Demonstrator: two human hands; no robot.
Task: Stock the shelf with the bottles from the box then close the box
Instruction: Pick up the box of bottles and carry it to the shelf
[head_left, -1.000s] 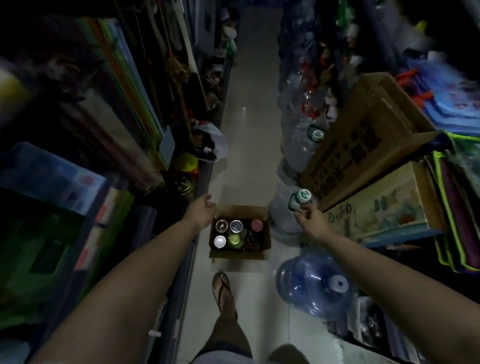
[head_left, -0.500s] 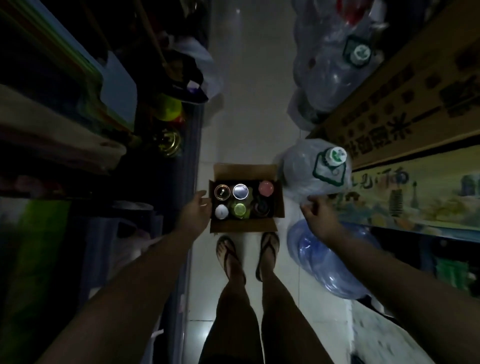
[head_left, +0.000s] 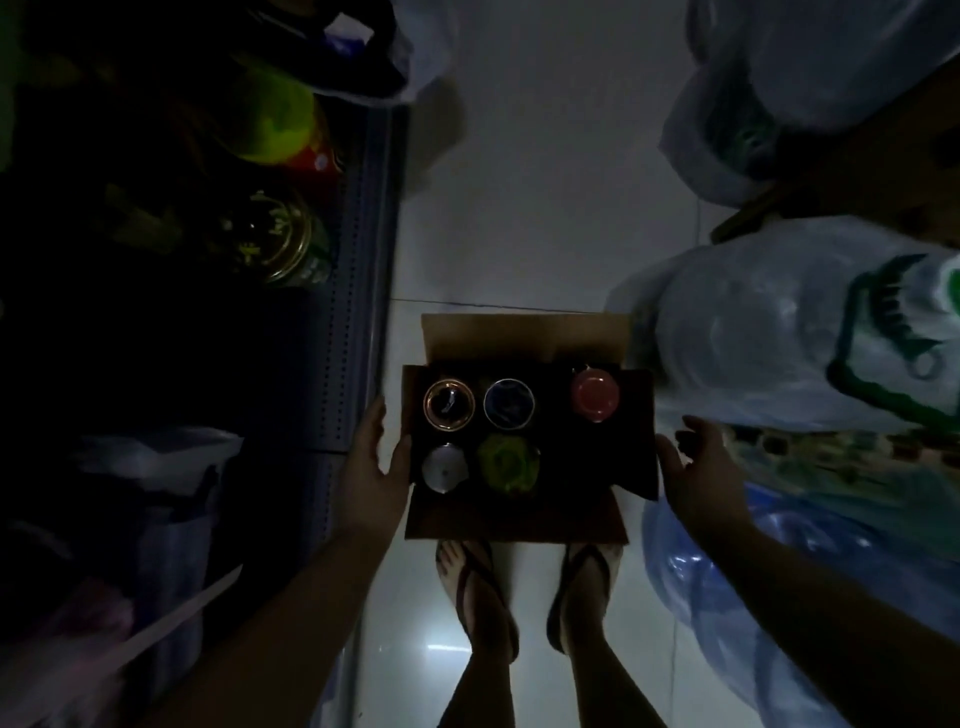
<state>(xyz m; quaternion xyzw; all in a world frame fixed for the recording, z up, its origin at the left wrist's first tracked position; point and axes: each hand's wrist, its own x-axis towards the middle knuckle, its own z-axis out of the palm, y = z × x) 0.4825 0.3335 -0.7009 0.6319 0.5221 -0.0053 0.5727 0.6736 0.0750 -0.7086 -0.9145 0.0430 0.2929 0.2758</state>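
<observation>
An open cardboard box (head_left: 524, 340) sits on the floor in front of my feet, its flaps spread. Inside stand several bottles seen from above: a gold-rimmed one (head_left: 449, 404), a blue-lidded one (head_left: 508, 404), a red-lidded one (head_left: 595, 392), a silver-capped one (head_left: 443, 466) and a green one (head_left: 508, 464). My left hand (head_left: 371, 467) lies with straight fingers against the box's left side. My right hand (head_left: 693, 470) is at the box's right flap, fingers spread and relaxed. Neither hand holds a bottle.
A blue metal shelf (head_left: 358, 249) runs along the left, with a glass jar (head_left: 275, 239) and a yellow-green container (head_left: 270, 119) on it. Large water jugs (head_left: 769, 332) in plastic wrap crowd the right, and a blue jug (head_left: 779, 582) lies near my right arm. White floor tiles (head_left: 540, 197) stretch beyond the box.
I have bent down closer to the box. Both hands have come down to its two sides, and my right hand has left the water jug's cap.
</observation>
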